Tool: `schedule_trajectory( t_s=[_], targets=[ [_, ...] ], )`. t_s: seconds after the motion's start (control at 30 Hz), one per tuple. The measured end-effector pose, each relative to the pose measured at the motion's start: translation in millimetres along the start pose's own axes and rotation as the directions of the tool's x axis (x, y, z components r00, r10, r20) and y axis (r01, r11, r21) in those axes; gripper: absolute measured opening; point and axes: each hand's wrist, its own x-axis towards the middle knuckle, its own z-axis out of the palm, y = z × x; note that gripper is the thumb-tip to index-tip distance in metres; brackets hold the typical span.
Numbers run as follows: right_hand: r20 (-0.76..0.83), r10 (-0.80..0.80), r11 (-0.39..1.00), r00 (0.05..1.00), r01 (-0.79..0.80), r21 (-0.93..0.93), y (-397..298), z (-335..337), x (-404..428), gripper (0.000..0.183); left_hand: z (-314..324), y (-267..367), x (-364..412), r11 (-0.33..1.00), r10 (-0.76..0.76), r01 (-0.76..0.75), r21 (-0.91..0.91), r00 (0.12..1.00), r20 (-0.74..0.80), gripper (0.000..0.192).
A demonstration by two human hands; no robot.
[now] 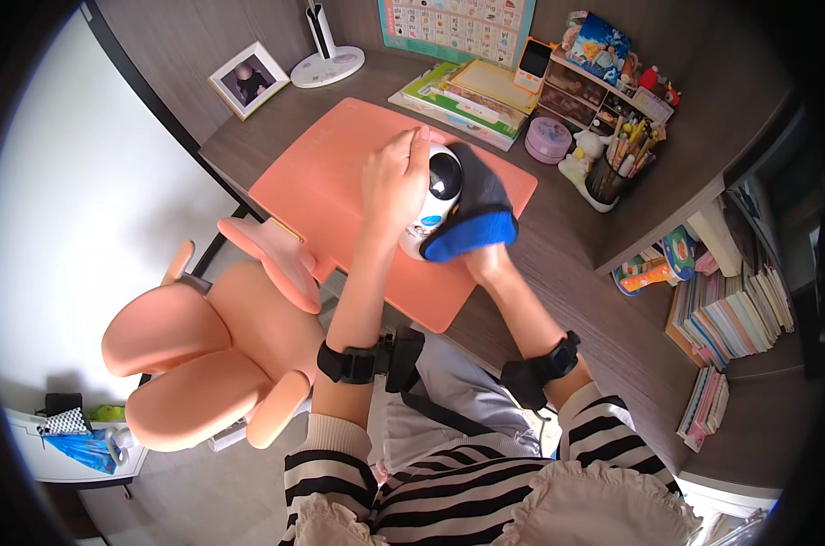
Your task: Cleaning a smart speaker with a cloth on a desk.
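My left hand grips a white rounded device with a glossy black oval face and a blue spot, holding it above a coral desk mat. A dark grey cloth mitt with a blue edge covers most of my right hand; only the wrist side shows. The mitt lies against the right side of the device. My right fingers are hidden inside or behind the cloth. Black straps with small black units sit on both forearms.
Behind the mat are stacked books, a framed photo and a white lamp base. To the right stand a round purple tin, a pen holder and a small drawer organizer. A coral chair is at the left.
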Motion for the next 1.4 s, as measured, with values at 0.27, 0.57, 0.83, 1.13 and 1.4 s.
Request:
schedule_trajectory(
  t_s=[0.27,0.57,0.83,1.13,1.4],
  targets=[
    [0.095,-0.085,0.990,0.992,0.095,-0.105,-22,5,-1,0.038,0,-13,1,0.993,0.118,-0.116,0.033,0.992,-0.046,0.030],
    [-0.114,0.043,0.995,0.993,-0.053,-0.086,40,-24,-17,0.046,0,-4,1,0.997,0.055,-0.054,0.064,0.998,-0.021,0.032],
    [-0.048,0.191,0.965,0.980,-0.178,0.194,1,-7,-11,0.047,1,0,1,0.992,0.087,-0.085,0.091,0.996,-0.020,0.043],
    [-0.052,0.089,0.994,0.995,-0.092,-0.065,36,-21,-20,0.047,-1,-6,2,0.993,0.097,-0.095,0.063,0.995,-0.024,0.050],
    [0.019,0.164,0.979,0.986,-0.165,0.123,25,-25,-7,0.052,-3,5,2,0.993,0.083,-0.084,0.084,0.996,0.017,0.054]
  ],
)
